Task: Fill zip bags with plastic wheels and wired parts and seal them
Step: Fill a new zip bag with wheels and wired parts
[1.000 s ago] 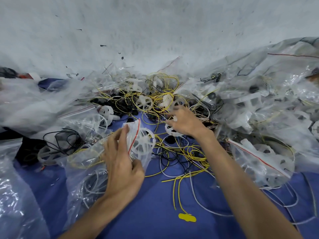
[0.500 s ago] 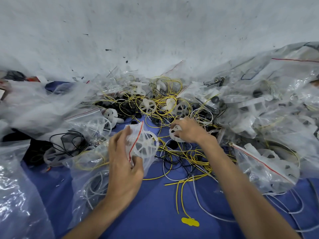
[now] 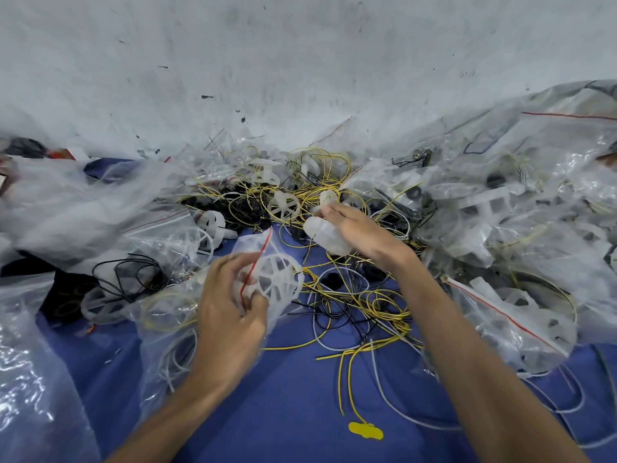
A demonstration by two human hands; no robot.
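My left hand point(image 3: 230, 305) grips the mouth of a clear zip bag point(image 3: 257, 248) with a red seal line; a white spoked plastic wheel point(image 3: 277, 279) sits inside it by my fingers. My right hand point(image 3: 360, 228) holds another white plastic wheel point(image 3: 325, 233) in the air, just up and right of the bag's mouth. Loose yellow, black and white wired parts point(image 3: 360, 302) lie tangled on the blue cloth point(image 3: 300, 412) between my arms. More white wheels point(image 3: 283, 205) rest in the pile behind.
Filled and empty clear bags are heaped at the right point(image 3: 507, 315) and left point(image 3: 66, 208). A bag with coiled black wire point(image 3: 130, 279) lies left of my left hand. A grey wall point(image 3: 300, 61) closes the back. A yellow tag point(image 3: 365, 430) lies near the front.
My right hand has picked a white wheel out of the wire pile and lifted it toward the bag. My left hand has kept hold of the bag's mouth.
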